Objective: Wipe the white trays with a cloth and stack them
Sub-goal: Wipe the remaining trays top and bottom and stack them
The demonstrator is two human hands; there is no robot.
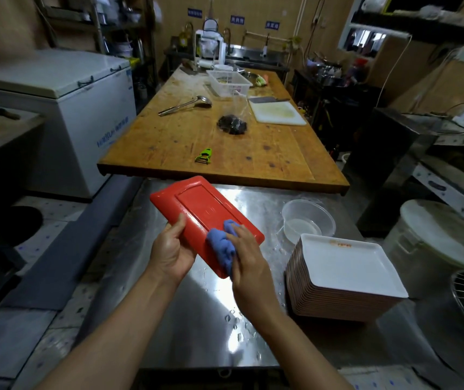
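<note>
Held tray [197,209] red underside up above steel counter [202,305], left hand [170,254] gripping its edge; pressed blue cloth [222,243] on it, bunched in right hand [249,263]. Best wiped in overlapping strokes, then flipped onto stack [343,277] at right.

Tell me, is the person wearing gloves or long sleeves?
No. The left hand and right hand are bare, without gloves, rings or a watch. Both forearms are bare too; no sleeve shows anywhere up to the picture's bottom edge.
</note>
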